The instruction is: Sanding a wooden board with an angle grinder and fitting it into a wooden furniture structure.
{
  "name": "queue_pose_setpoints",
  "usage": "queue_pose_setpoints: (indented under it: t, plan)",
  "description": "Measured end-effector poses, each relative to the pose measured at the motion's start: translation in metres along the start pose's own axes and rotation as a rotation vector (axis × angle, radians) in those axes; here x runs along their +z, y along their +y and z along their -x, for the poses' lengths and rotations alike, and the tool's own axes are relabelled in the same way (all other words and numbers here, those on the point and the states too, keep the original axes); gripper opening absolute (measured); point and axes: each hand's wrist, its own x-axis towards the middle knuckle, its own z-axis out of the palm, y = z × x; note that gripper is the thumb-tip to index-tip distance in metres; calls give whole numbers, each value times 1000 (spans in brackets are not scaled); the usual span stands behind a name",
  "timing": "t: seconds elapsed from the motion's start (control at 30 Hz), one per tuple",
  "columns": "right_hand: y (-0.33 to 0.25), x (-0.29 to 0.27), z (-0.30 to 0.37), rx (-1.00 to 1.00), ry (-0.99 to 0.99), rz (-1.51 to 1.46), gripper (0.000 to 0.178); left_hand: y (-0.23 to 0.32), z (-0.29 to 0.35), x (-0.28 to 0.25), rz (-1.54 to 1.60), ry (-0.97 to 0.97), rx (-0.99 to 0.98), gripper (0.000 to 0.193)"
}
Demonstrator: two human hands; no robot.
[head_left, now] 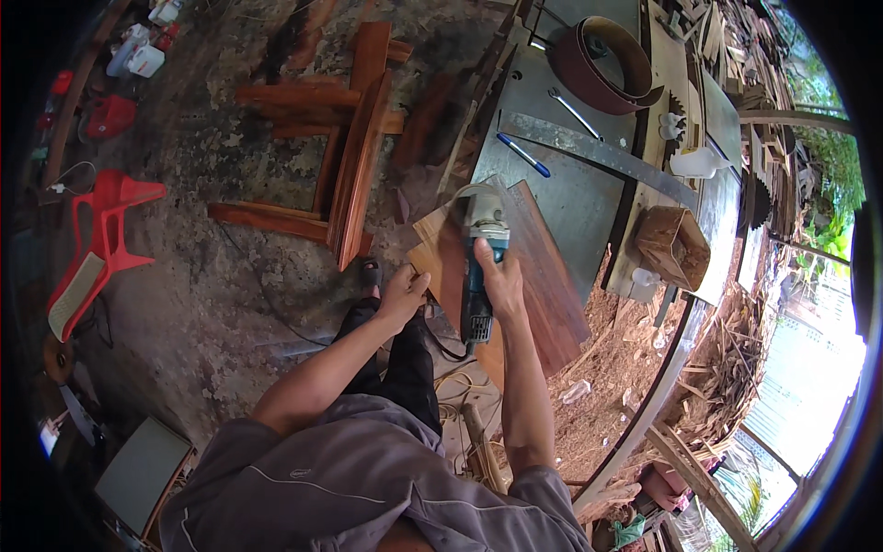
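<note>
A woodworking workshop, viewed from above your own shoulders. The metal-topped bench [575,230] beside you carries a steel rule [598,158] laid across its right edge and, farther along that edge, a brown abrasive belt [578,74] curled into a loop. A toothed circular saw blade [759,202] sits beyond the same edge. Sawdust [598,386] spreads below the bench's near right corner, with wood scraps [731,386] heaped farther right. To your left, a reddish wooden frame [354,175] rests on the stained floor [198,340]. Your right hand [501,281] grips a handheld power tool [483,225] over flat boards [552,285].
</note>
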Motion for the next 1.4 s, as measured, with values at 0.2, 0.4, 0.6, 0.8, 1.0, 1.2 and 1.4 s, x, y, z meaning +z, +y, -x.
queue_pose_setpoints:
  t: [0.2, 0.4, 0.6, 0.8, 1.0, 1.2, 1.4]
  plan:
    - [12, -4, 0, -16, -62, -60, 77, 5, 6, 4, 18, -14, -60, 29]
    - [15, 2, 2, -50, -87, 13, 75, -9, 3, 8, 44, -52, -25, 31]
    - [15, -6, -3, 7, -31, -26, 70, -12, 3, 5, 56, -86, -15, 30]
    - [10, -3, 1, 15, -41, -43, 70, -12, 5, 5, 81, -86, -32, 28]
    - [23, 13, -1, -137, -100, 93, 72, -5, 4, 5, 57, -176, -36, 31]
    - [26, 1, 4, 26, 54, -284, 63, -3, 6, -6, 144, -143, -66, 33]
    - [35, 18, 26, 85, 42, -460, 60, 7, 8, -13, 156, -160, -124, 36]
